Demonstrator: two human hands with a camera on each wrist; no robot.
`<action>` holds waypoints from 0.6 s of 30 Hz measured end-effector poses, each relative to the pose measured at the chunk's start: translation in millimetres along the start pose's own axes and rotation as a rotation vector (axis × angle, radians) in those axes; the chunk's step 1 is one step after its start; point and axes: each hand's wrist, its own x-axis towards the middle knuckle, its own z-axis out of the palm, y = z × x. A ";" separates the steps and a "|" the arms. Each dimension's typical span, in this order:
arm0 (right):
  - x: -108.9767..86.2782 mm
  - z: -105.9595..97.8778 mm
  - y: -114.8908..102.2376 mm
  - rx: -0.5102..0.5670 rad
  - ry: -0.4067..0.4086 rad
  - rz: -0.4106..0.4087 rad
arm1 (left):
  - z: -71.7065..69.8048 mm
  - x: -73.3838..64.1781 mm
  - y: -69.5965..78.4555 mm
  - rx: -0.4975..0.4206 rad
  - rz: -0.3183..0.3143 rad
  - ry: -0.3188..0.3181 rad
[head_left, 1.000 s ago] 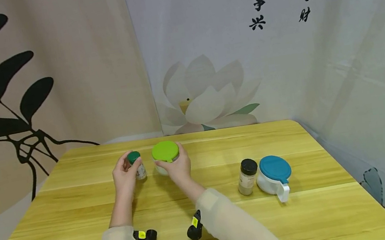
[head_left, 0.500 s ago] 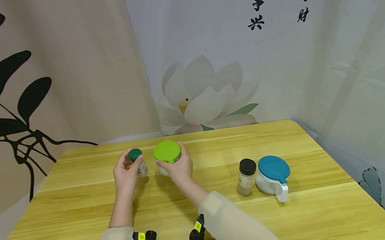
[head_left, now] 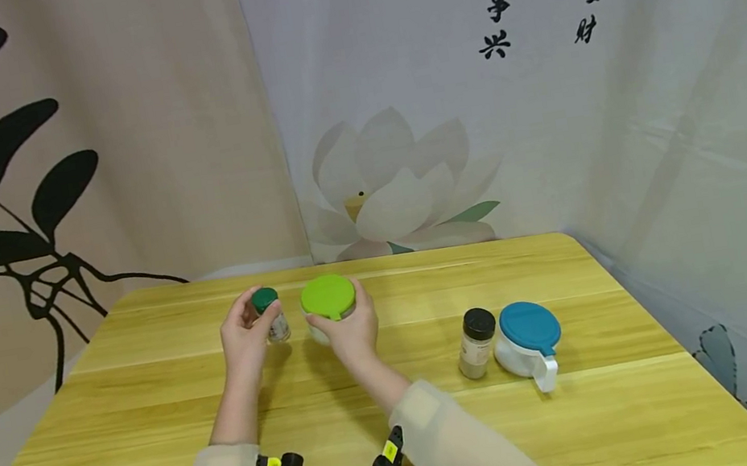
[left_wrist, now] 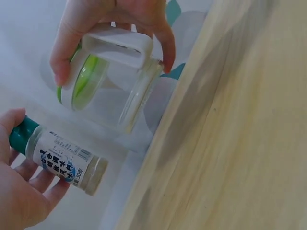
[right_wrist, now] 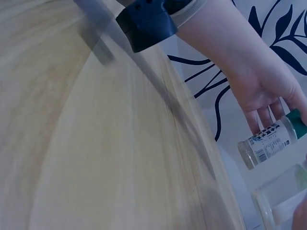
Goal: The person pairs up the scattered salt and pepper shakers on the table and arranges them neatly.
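My left hand (head_left: 243, 337) grips a small seasoning bottle (left_wrist: 60, 155) with a green cap and a white printed label. Thumb and fingers are around its cap end, and a pale powder shows at its base. Just to the right, my right hand (head_left: 354, 332) holds a clear seasoning jar (left_wrist: 112, 93) with a bright green lid (head_left: 328, 297) and a white handle. In the left wrist view the jar looks see-through, its handle facing the right hand. Both containers are upright and apart. At the right wrist view's edge, the bottle (right_wrist: 268, 144) shows beside the partly cut-off jar.
On the right of the wooden table (head_left: 595, 426) stand a black-capped seasoning bottle (head_left: 477, 347) and a white-handled jar with a blue lid (head_left: 530, 326), close together. A printed cloth (head_left: 379, 85) hangs behind the table's far edge.
Both hands have shifted slightly to the right with the green-capped bottle and the green-lidded jar. The black-capped bottle and blue-lidded jar stay in place; the head view has turned a little.
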 end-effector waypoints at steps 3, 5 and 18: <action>-2.4 -1.8 -0.9 0.007 0.009 -0.001 | 0.1 -1.8 0.6 0.008 -0.005 -0.005; -3.6 -2.8 -0.9 0.011 0.013 -0.005 | 0.1 -2.7 0.7 0.010 -0.011 -0.013; -10.8 -9.1 -3.4 0.052 0.033 0.012 | -1.8 -9.4 6.8 0.023 -0.036 -0.053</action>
